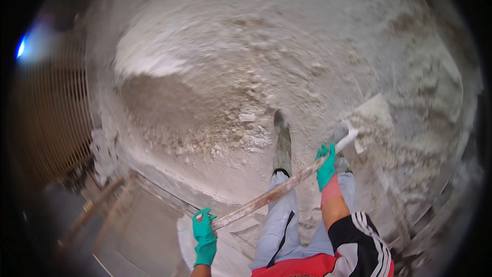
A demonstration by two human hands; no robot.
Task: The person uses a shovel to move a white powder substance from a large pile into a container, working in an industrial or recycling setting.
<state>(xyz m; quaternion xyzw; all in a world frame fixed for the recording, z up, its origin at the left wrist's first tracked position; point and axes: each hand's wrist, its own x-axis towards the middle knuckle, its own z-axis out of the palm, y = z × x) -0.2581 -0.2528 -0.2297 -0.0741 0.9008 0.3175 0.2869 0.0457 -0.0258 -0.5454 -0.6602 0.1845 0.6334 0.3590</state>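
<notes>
A shovel's long wooden handle (pixel 265 199) runs diagonally in front of my legs. My left hand (pixel 205 231), in a green rubber glove, grips its lower-left end. My right hand (pixel 326 165), gloved likewise, is closed around the shaft near the whitish metal socket. The shovel's blade (pixel 374 111) is at the right, pale with dust, with crumbly material on and around it; how much it carries I cannot tell. Ahead lies a broad heap of whitish powder and lumps (pixel 230 65), with a darker hollow (pixel 157 100) at its left.
My boot (pixel 282 142) stands at the heap's near edge. A ribbed panel (pixel 54 111) rises at the far left, above wooden poles (pixel 92 211). A pale sheet or sack (pixel 234 250) lies by my left hand. A small whitish block (pixel 246 117) rests on the rubble.
</notes>
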